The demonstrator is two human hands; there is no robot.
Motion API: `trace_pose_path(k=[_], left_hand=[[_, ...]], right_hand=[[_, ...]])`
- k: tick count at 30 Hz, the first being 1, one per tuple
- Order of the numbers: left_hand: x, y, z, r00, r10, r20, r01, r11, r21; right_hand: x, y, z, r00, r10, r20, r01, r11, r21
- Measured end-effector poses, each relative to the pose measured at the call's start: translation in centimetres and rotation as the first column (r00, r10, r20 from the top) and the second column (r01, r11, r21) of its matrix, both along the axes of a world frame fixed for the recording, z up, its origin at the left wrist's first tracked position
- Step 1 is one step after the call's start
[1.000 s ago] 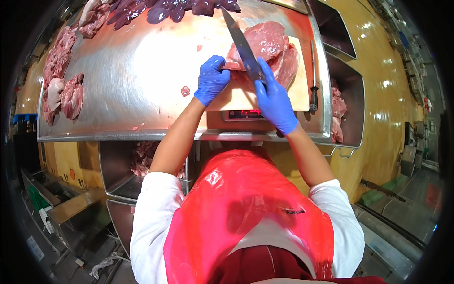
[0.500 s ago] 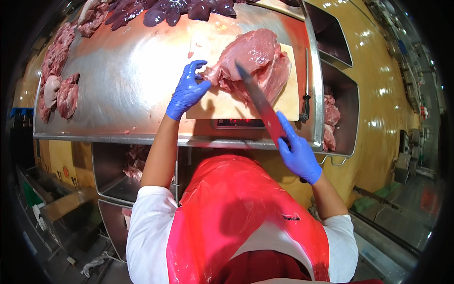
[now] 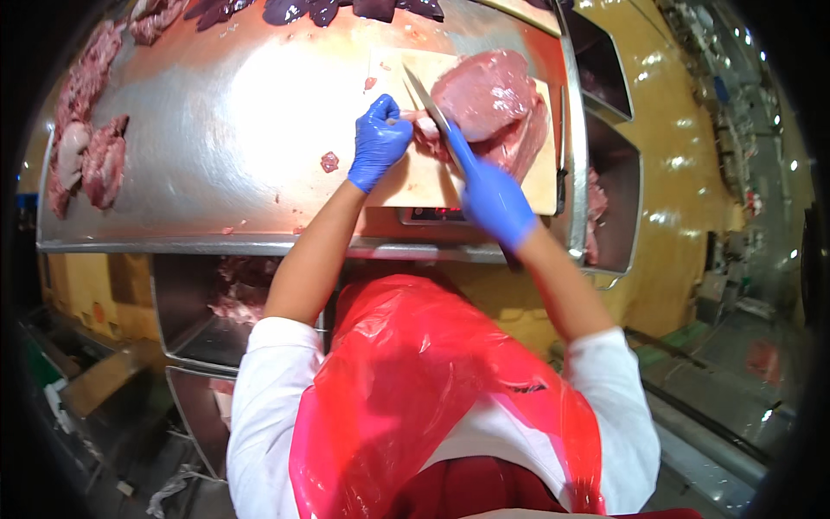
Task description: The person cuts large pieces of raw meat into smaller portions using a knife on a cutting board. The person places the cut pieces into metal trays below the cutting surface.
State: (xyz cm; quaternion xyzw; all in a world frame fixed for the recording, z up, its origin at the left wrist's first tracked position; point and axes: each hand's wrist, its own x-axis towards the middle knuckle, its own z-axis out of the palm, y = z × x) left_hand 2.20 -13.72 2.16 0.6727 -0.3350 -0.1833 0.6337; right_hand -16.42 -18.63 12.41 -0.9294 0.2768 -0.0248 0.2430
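Note:
A large piece of raw pink meat (image 3: 488, 95) lies on a cream cutting board (image 3: 424, 189) on the metal table. At the meat's left end my left hand (image 3: 379, 145) is closed, its fingers pinching a narrow end of the meat. My right hand (image 3: 500, 203), a little blurred, grips a long knife (image 3: 427, 100). Its blade points up and left, lying across the left part of the meat, just right of my left hand. The handle is mostly hidden in the glove. A small meat scrap (image 3: 329, 162) lies on the table beside my left wrist.
Dark red organ pieces (image 3: 298, 10) lie along the table's far edge, with meat trimmings (image 3: 104, 163) at the left. A honing steel (image 3: 561, 160) sits right of the board. Metal bins with meat stand below the front edge (image 3: 186, 303) and at the right (image 3: 618, 203).
My left hand has gone from open fingers to closed on the meat's end. The knife has swung left, its blade now near that hand. A scrap now shows on the table.

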Motion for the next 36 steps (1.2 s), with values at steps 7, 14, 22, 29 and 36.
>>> trace_pose_path(k=[7, 14, 22, 29, 36], left_hand=[[0.7, 1.9, -0.5, 0.958, -0.231, -0.170, 0.198, 0.962, -0.187], [7.1, 11.3, 2.1, 0.945, -0.049, -0.323, -0.051, 0.954, -0.296], [1.6, 43.5, -8.7, 0.818, 0.555, -0.150, -0.288, 0.622, 0.728], [-4.3, 10.3, 5.5, 0.929, 0.084, 0.361, -0.181, 0.953, 0.244], [-0.4, -12.3, 6.8, 0.820, -0.395, 0.414, 0.289, 0.910, 0.295]], right_hand=[[-0.6, -0.2, -0.6, 0.991, -0.072, -0.117, 0.060, 0.993, -0.105], [-13.1, 3.9, 0.8, 0.871, -0.095, -0.483, 0.034, 0.991, -0.133], [-24.2, -4.3, 0.8, 0.990, 0.036, 0.136, -0.036, 0.999, -0.001], [-10.7, -9.4, -4.9, 0.315, -0.797, 0.516, 0.062, 0.560, 0.826], [-3.5, -3.7, -7.5, 0.080, -0.819, 0.569, -0.033, 0.568, 0.822]])
